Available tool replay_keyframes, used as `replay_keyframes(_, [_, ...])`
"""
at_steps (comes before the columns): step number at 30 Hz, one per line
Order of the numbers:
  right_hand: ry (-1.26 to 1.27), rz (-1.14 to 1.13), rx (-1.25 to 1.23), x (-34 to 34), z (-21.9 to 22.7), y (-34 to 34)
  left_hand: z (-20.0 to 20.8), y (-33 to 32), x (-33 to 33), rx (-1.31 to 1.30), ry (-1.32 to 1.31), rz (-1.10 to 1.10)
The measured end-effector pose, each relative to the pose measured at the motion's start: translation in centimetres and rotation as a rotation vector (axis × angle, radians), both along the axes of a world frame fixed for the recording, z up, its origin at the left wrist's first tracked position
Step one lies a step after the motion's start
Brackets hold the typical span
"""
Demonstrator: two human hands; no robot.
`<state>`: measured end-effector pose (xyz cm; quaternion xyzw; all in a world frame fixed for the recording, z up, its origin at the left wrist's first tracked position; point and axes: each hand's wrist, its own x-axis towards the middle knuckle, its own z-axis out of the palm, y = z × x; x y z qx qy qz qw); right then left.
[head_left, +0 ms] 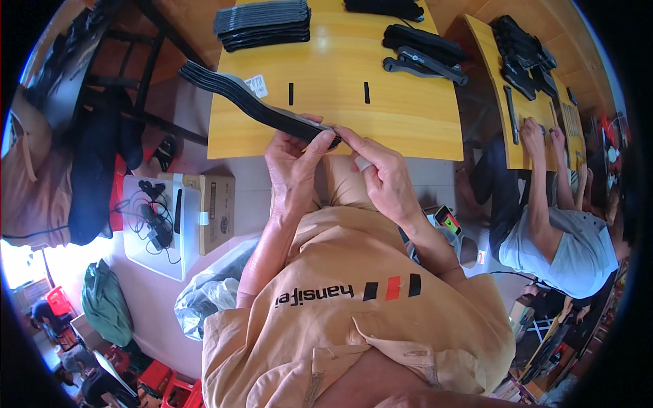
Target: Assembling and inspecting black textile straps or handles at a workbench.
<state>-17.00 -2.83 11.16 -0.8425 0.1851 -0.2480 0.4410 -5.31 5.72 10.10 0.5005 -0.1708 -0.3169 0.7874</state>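
A bundle of long black straps point(262, 112), layered flat and bowed, stretches from my hands up and left over the table's near edge. My left hand point(292, 163) is closed around its near end, thumb lying on the top layer. At that same end, the fingertips of my right hand point(382, 173) press against the straps' tips, the other fingers curled in. A white wrap point(362, 163) covers part of one right-hand finger. Whether a single strap is pinched there is too small to tell. Beyond, on the yellow table point(340, 68), lies a neat stack of similar straps point(264, 26).
Two short black strips point(366, 92) and a white label point(256, 86) lie on the table. More black straps point(422, 51) sit at its right. A co-worker point(551, 231) works at another table point(530, 129). Left of me stand a white bin point(153, 251) with cables and a cardboard box point(219, 214).
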Motion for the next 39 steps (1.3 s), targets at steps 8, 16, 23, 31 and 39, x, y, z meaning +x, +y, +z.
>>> replay_keyframes(8, [0.07,-0.097,-0.176,0.4,0.0,0.8,-0.4,0.0,0.2,0.019,-0.031,-0.03])
replay_keyframes(16, [-0.202,0.005,0.356,0.9,-2.6,0.3,-0.2,0.4,1.3,0.05,-0.06,-0.086])
replay_keyframes(23, [-0.055,-0.013,0.015,0.7,-1.0,0.3,-1.2,0.2,1.8,0.04,0.037,-0.137])
replay_keyframes(31, [0.041,-0.051,-0.138,0.4,-0.2,0.2,-1.2,0.3,2.2,0.114,0.129,-0.255])
replay_keyframes(39, [-0.013,0.207,0.507,-0.7,-1.5,-2.0,-0.4,1.1,4.0,0.233,0.04,-0.532])
